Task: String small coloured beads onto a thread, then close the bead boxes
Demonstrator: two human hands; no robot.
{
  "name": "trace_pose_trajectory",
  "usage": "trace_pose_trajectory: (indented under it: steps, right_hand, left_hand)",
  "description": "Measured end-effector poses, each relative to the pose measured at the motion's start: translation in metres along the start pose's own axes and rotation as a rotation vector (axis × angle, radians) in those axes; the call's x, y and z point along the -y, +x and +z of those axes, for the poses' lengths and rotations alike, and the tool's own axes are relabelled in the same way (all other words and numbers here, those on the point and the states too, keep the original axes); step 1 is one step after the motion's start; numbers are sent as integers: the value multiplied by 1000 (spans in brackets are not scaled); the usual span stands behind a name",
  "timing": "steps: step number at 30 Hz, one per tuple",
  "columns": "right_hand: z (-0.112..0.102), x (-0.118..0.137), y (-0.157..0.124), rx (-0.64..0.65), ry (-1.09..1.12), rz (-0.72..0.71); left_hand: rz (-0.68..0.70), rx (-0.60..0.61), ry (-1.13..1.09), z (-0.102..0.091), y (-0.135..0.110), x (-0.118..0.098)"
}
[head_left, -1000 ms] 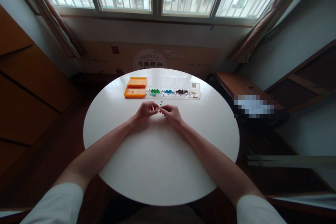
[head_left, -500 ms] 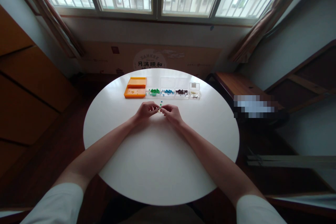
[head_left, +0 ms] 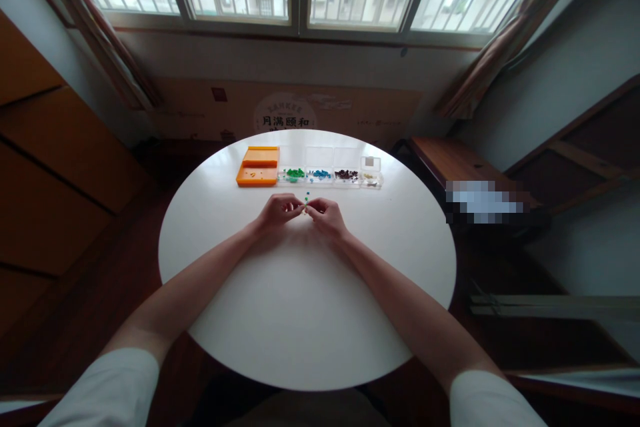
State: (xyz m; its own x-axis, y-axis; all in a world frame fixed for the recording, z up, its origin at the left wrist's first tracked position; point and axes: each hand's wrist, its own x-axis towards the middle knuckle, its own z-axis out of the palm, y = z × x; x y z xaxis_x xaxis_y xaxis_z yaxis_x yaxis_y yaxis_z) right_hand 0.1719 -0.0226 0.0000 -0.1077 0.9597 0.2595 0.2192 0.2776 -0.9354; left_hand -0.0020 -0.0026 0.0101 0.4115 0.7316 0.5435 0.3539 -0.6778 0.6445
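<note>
Over the far half of the table, my left hand (head_left: 280, 209) and my right hand (head_left: 327, 213) meet with their fingertips pinched together. Between them is a tiny green piece (head_left: 306, 200), too small to make out in detail. Just beyond it shows a small blue piece (head_left: 307, 193); I cannot tell whether the two touch. Some pale bits under the fingertips are partly hidden. Beyond the hands stand an orange open case (head_left: 257, 181) with a few yellow bits, and clear boxes holding green pieces (head_left: 295, 173), blue pieces (head_left: 321, 175) and dark brown pieces (head_left: 346, 175).
A small clear box (head_left: 371, 180) with pale bits ends the row on the right. The round white table (head_left: 305, 320) spreads out beneath my forearms. A wooden bench (head_left: 450, 157) stands at the right, and a barred window fills the far wall.
Both hands stay almost in place, still pinched together. Only a very slight shift of the right fingers shows.
</note>
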Motion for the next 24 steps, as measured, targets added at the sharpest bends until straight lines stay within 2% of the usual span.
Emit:
trace_pose_trajectory:
  steps: [9, 24]
  right_hand:
    - [-1, 2, 1, -13, 22, 27]
    - [-1, 4, 0, -4, 59, 23]
  left_hand:
    - [3, 11, 1, 1, 0, 6]
    - [-21, 10, -6, 1, 0, 2]
